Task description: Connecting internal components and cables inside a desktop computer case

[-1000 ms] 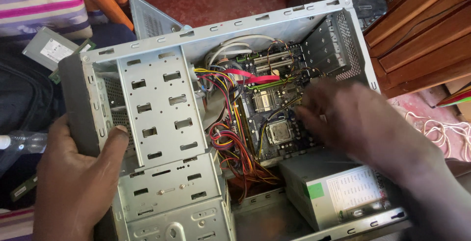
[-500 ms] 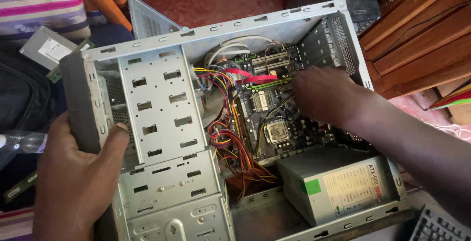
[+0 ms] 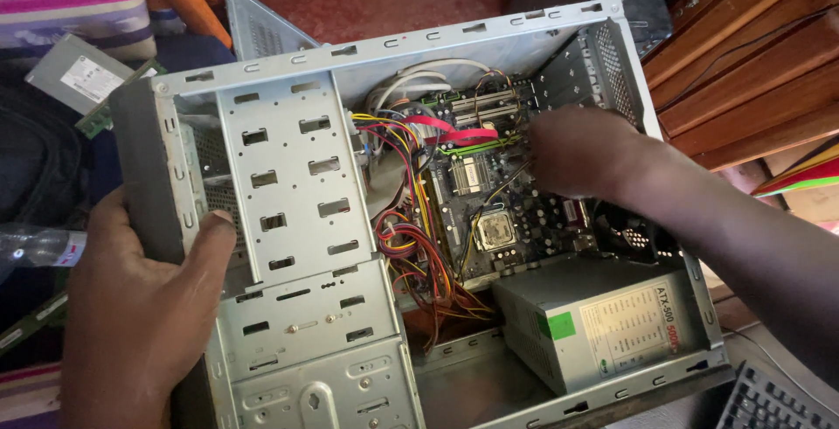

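At the lower left of the frame the left hand (image 3: 131, 324) grips the front edge of an open grey sheet-metal computer case (image 3: 297, 211), thumb pressed on the perforated drive cage and fingers (image 3: 109, 219) wrapped round the dark front panel. The case lies on its side, filling the middle of the frame, its long axis running from lower left to upper right, open side up. Inside, at centre, a bundle of red, yellow and black wires (image 3: 411, 245) runs down beside the green motherboard (image 3: 507, 211). Right of centre the right hand (image 3: 581, 149) reaches into the case over the motherboard; its fingers are hidden, so I cannot tell their state. A grey box-shaped power supply (image 3: 603, 320) sits at lower right.
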